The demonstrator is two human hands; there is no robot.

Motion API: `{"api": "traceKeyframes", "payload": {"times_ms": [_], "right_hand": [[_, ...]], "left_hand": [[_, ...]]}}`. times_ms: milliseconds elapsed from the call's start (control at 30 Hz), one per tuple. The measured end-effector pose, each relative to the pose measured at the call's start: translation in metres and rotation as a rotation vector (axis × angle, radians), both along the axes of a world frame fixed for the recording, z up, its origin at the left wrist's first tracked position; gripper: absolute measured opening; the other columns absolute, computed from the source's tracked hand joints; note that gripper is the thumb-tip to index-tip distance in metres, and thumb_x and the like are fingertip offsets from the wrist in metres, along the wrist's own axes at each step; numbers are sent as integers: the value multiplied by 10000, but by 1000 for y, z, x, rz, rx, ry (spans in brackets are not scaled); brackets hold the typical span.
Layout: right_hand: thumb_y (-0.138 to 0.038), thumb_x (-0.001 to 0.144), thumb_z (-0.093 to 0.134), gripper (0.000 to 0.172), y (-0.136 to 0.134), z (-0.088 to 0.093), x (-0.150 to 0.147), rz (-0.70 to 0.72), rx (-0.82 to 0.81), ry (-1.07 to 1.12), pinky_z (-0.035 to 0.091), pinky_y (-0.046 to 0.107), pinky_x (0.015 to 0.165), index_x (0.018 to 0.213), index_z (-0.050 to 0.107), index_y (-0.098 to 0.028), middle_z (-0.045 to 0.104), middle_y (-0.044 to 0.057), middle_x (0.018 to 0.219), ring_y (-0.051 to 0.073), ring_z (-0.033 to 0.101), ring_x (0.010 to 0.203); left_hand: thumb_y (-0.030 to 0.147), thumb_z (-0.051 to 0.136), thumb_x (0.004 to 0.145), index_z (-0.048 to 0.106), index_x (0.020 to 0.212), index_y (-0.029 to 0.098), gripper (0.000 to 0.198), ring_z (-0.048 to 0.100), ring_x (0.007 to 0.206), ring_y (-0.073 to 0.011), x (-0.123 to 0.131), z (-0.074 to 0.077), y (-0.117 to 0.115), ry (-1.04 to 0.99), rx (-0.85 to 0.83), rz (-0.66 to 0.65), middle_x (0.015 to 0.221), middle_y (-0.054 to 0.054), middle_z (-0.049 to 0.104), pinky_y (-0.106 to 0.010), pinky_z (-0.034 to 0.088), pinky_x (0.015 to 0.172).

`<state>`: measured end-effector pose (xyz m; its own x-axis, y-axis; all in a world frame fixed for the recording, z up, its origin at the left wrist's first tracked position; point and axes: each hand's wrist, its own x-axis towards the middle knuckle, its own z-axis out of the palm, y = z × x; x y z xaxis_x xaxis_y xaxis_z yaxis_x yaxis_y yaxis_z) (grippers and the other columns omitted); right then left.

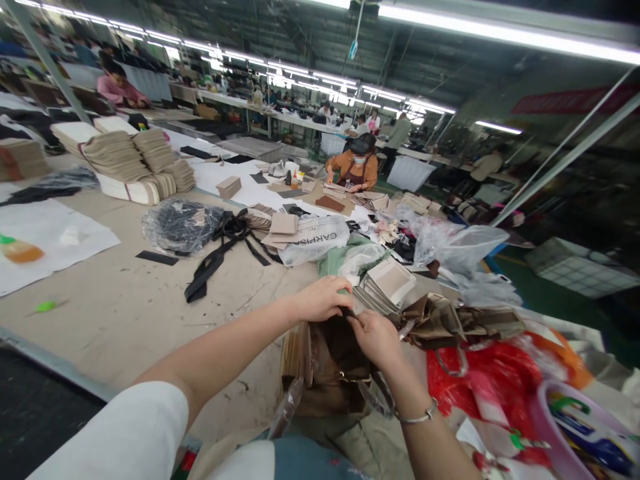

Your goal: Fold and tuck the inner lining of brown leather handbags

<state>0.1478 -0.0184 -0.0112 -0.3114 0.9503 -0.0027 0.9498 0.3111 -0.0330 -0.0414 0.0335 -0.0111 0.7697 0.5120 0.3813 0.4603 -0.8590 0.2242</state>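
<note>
My left hand point(326, 297) and my right hand point(376, 335) meet over a dark brown fabric piece point(345, 350), low in the middle of the head view. The fingers of both are closed on its dark upper edge, the fingertips nearly touching. Part of that edge is hidden under my fingers. The piece hangs down over a stack of brown panels point(295, 353) close to my body. Beyond my right hand lies a pile of beige card pieces point(387, 283). More crumpled brown fabric pieces point(435, 320) lie to its right.
Left on the table are a wrapped black bundle point(183, 223), black straps point(203, 277) and beige stacks point(125, 157). A printed plastic bag point(320, 237) lies ahead. Red plastic point(500, 373) and a purple basin point(545, 413) stand at right. A co-worker point(355, 163) sits across the table.
</note>
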Motion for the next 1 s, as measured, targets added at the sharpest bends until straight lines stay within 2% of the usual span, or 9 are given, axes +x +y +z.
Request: {"api": "traceKeyframes", "payload": {"times_ms": [167,333,500,633,900,1000], "right_hand": [[-393,928,385,380,-1,-2,0,7,-1,12,372,266,597,755,667,-207,660,43,809,162,604,708],[-387,921,394,377,-2,-1,1,-1,5,21,369,263,578,731,668,-210,659,38,805,159,606,689],[-415,924,379,395,-2,-3,2,-11,4,37,371,260,589,747,671,-216,657,36,806,156,605,696],[-404,926,385,392,-1,-3,1,-17,10,39,362,260,584,719,661,-218,657,29,797,151,602,685],[-398,921,410,398,-1,-1,4,-16,38,45,352,258,570,660,638,-204,639,34,740,144,593,667],[-502,880,454,403,-3,-3,7,-8,43,85,367,254,587,666,625,-206,632,33,726,155,595,685]], "left_hand": [[229,598,794,644,854,210,78,512,994,-214,5,2,1,42,37,-11,1070,-66,561,-361,384,913],[261,586,809,615,749,168,115,562,880,-173,4,6,-2,30,-94,-40,904,-54,624,-299,416,861],[237,565,820,641,818,173,99,601,778,-138,7,1,-1,7,-266,140,833,-24,665,-223,445,716],[295,589,808,651,809,182,129,614,780,-154,15,-3,0,6,-269,265,817,-18,684,-234,446,705],[300,542,831,620,798,183,144,625,756,-172,26,-4,-2,66,-196,337,806,-20,684,-253,443,646],[296,539,831,610,802,185,135,627,767,-171,27,-4,-3,74,-189,345,825,-19,685,-248,444,642]]}}
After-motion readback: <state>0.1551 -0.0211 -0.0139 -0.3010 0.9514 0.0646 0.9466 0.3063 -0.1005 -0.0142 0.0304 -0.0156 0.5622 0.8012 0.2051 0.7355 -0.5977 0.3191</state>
